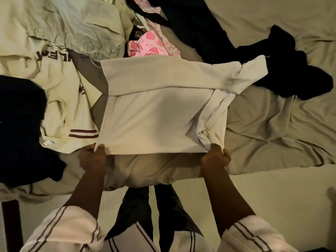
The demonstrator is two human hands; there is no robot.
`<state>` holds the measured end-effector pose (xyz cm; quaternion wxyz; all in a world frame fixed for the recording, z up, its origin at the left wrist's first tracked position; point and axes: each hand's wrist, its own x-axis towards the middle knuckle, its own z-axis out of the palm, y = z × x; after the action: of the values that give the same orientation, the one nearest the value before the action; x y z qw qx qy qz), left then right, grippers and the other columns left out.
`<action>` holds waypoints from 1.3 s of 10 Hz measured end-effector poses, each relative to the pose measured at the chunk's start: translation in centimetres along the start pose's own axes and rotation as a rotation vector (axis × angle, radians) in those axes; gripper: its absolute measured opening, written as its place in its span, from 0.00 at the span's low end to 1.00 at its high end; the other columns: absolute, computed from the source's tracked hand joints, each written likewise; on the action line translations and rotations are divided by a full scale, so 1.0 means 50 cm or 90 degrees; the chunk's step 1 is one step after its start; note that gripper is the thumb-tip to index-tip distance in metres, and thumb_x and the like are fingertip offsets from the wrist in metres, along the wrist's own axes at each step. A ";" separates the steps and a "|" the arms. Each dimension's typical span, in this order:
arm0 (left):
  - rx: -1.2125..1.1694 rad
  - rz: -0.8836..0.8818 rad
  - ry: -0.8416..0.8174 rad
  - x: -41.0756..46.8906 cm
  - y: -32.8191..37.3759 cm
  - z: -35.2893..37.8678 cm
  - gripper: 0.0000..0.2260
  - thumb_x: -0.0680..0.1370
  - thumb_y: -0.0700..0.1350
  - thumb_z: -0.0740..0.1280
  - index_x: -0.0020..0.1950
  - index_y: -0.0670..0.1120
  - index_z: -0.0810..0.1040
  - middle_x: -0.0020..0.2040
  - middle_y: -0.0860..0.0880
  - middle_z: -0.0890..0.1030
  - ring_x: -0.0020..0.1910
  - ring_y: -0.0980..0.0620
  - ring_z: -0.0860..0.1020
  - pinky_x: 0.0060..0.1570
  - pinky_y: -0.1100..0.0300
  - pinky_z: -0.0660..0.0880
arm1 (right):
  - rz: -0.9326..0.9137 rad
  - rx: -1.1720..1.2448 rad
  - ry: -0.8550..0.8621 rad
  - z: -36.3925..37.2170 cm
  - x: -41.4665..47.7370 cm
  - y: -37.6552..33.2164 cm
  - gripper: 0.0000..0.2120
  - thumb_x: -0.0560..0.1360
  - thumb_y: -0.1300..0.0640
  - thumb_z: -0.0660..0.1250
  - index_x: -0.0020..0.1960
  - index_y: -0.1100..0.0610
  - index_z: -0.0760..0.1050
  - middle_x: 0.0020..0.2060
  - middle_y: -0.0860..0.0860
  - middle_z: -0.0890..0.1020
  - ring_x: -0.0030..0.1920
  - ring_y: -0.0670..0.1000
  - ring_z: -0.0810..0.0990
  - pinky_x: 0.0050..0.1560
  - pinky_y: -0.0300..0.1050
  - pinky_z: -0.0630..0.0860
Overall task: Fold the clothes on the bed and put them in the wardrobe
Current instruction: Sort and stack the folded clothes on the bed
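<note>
White shirt (pixel 160 113) lies flat near the bed's (pixel 272 124) front edge, long axis running left-right, far long side already folded over. Left hand (pixel 92 158) pinches the near-left corner, right hand (pixel 215 157) grips the near-right corner by the bunched sleeve (both clamped on cloth, arms reaching forward, knuckles up). Shirt extends away from both hands, so next fold likely goes forward. Other clothes (pixel 60 73) heaped at the back-left.

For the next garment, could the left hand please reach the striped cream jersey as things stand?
Probably yes: the striped cream jersey lies exposed beside the left hand, though its grip holds the white shirt.
</note>
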<state>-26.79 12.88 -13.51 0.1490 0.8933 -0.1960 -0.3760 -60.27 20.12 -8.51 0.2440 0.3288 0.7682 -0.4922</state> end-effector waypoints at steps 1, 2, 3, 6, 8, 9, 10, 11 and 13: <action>0.016 0.032 0.005 0.014 0.004 -0.020 0.18 0.78 0.48 0.75 0.63 0.40 0.82 0.62 0.40 0.83 0.62 0.37 0.80 0.66 0.45 0.76 | -0.135 -0.089 0.050 -0.008 0.021 -0.032 0.10 0.74 0.57 0.68 0.55 0.52 0.80 0.48 0.49 0.83 0.47 0.54 0.84 0.47 0.44 0.81; 0.000 0.031 0.002 0.011 0.019 -0.022 0.18 0.78 0.47 0.74 0.64 0.39 0.81 0.62 0.39 0.82 0.63 0.36 0.79 0.66 0.47 0.74 | -0.223 0.007 0.210 -0.026 0.051 -0.099 0.11 0.76 0.59 0.68 0.56 0.49 0.76 0.48 0.49 0.81 0.46 0.52 0.81 0.43 0.39 0.75; -0.056 -0.020 -0.010 0.000 0.028 -0.009 0.18 0.77 0.49 0.75 0.63 0.40 0.81 0.63 0.39 0.82 0.63 0.36 0.78 0.67 0.47 0.75 | -0.174 -0.062 0.232 -0.022 0.071 -0.100 0.24 0.79 0.51 0.68 0.72 0.52 0.67 0.65 0.56 0.75 0.58 0.57 0.77 0.51 0.48 0.71; -0.280 -0.244 -0.116 0.137 -0.070 0.035 0.24 0.56 0.52 0.80 0.50 0.51 0.83 0.57 0.45 0.85 0.53 0.42 0.83 0.57 0.44 0.81 | -0.003 -0.446 -0.150 0.004 0.011 0.053 0.24 0.78 0.50 0.69 0.72 0.55 0.69 0.67 0.63 0.75 0.67 0.66 0.76 0.63 0.54 0.73; -0.345 -0.235 -0.086 0.041 0.058 -0.020 0.10 0.71 0.36 0.71 0.50 0.44 0.79 0.49 0.45 0.82 0.40 0.47 0.80 0.32 0.59 0.78 | -0.121 -0.534 -0.243 0.001 0.065 0.005 0.34 0.64 0.47 0.59 0.66 0.61 0.73 0.63 0.68 0.76 0.64 0.70 0.77 0.65 0.66 0.76; -0.385 -0.206 -0.075 0.044 0.109 -0.006 0.08 0.70 0.36 0.70 0.47 0.43 0.76 0.40 0.45 0.79 0.33 0.49 0.78 0.30 0.60 0.77 | -0.153 -0.448 -0.104 0.041 0.037 -0.036 0.22 0.68 0.55 0.72 0.60 0.62 0.76 0.54 0.72 0.79 0.55 0.75 0.79 0.57 0.67 0.76; -0.431 -0.191 -0.119 0.054 0.184 0.032 0.08 0.73 0.38 0.69 0.49 0.43 0.73 0.40 0.44 0.77 0.31 0.50 0.78 0.28 0.60 0.78 | -0.291 -0.494 -0.092 0.143 -0.022 -0.109 0.14 0.77 0.63 0.69 0.61 0.65 0.74 0.51 0.66 0.80 0.52 0.70 0.79 0.53 0.60 0.74; -0.474 -0.152 -0.129 0.059 0.263 0.076 0.27 0.70 0.39 0.72 0.67 0.39 0.69 0.46 0.40 0.79 0.30 0.49 0.79 0.33 0.55 0.82 | -0.186 -0.256 -0.114 0.202 -0.032 -0.171 0.03 0.80 0.58 0.64 0.51 0.57 0.73 0.44 0.55 0.77 0.42 0.55 0.79 0.38 0.44 0.77; -0.197 0.053 -0.033 0.054 0.302 0.095 0.31 0.74 0.47 0.70 0.75 0.50 0.63 0.54 0.45 0.83 0.51 0.43 0.81 0.56 0.52 0.74 | -0.274 -0.506 -0.228 0.319 -0.083 -0.150 0.03 0.80 0.57 0.65 0.47 0.53 0.76 0.40 0.52 0.81 0.37 0.52 0.78 0.43 0.43 0.75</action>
<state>-32.12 -2.21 -12.09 0.2952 0.8408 -0.1761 -0.4182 -62.28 2.15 -7.49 0.3717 -0.0460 0.8931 -0.2490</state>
